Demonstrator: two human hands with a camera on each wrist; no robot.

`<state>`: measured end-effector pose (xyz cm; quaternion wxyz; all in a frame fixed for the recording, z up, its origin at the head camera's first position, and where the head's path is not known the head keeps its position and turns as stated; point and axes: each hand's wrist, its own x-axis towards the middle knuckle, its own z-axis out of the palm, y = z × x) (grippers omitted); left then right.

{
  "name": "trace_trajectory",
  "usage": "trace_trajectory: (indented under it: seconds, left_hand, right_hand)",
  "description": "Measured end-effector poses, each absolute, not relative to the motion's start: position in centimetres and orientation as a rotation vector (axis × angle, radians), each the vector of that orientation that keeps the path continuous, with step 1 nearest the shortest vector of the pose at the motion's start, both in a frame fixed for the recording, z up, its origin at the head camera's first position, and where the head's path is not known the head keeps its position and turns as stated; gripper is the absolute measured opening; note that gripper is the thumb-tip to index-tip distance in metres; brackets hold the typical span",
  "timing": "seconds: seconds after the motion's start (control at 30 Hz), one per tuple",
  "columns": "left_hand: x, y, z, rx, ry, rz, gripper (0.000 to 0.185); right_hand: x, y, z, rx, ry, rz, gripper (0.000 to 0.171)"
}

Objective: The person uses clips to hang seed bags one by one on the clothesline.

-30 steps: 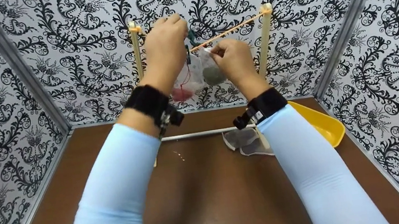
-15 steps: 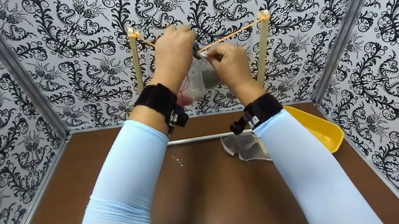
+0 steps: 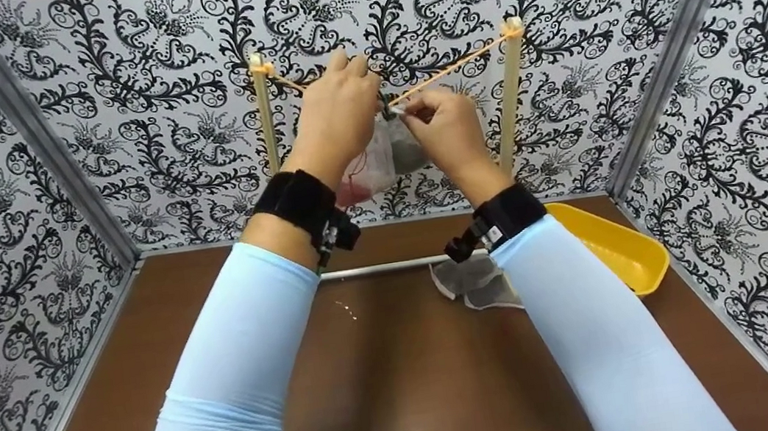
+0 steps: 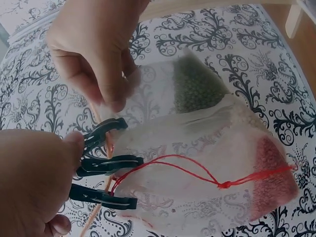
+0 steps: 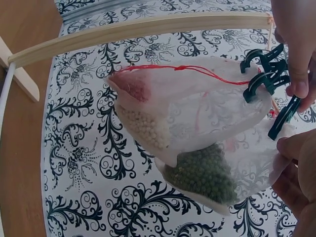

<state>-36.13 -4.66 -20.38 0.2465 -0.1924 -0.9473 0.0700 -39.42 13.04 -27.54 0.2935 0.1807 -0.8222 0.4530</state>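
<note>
Brown tabletop (image 3: 407, 390), black-and-white scroll-pattern walls (image 3: 116, 95), left hand (image 3: 337, 114) pinching black clips (image 4: 106, 168), right hand (image 3: 443, 126) pinching mesh pouch (image 5: 207, 173)

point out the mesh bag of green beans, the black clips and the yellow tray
mesh bag of green beans (image 5: 205, 173), right wrist view, on the green filling.
black clips (image 4: 106, 165), left wrist view, on the middle clip.
yellow tray (image 3: 614, 244), head view, on its inner wall.

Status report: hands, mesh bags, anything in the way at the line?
Left hand squeezing a black clip at the string line. Right hand pinching green-bean bag top. Red-bean bag crowds alongside.
</note>
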Motion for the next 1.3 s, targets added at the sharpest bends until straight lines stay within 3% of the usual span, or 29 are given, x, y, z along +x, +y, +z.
trace_trajectory:
  seconds: [0.1,0.37,0.73,1.03,1.3]
  left_hand:
    - [-35.7,-5.0,-21.0,-0.545,-2.564,0.135,0.033]
    - [-33.8,-6.2,-24.3,-0.588,-2.307,-0.297,0.019]
    - [-30.9,-8.8,-31.9,-0.657,-2.125,-0.612,0.018]
    - [-31.2,-12.8,-41.3,-0.352,-2.422,-0.772,0.018]
    - [-30.8,-16.3,-47.8,-0.045,-2.724,-0.627,0.016]
  right_hand:
    - [-39.6,13.1,-28.0,0.476,-2.204,1.212,0.008]
    - [-39.2,13.4,-29.3,0.468,-2.244,1.135,0.011]
    - [-38.6,13.9,-30.4,0.489,-2.281,1.078,0.013]
    - [-38.0,14.9,-31.2,0.480,-2.327,1.183,0.018]
    - [-37.1,17.2,-32.6,0.483,-2.399,1.157,0.017]
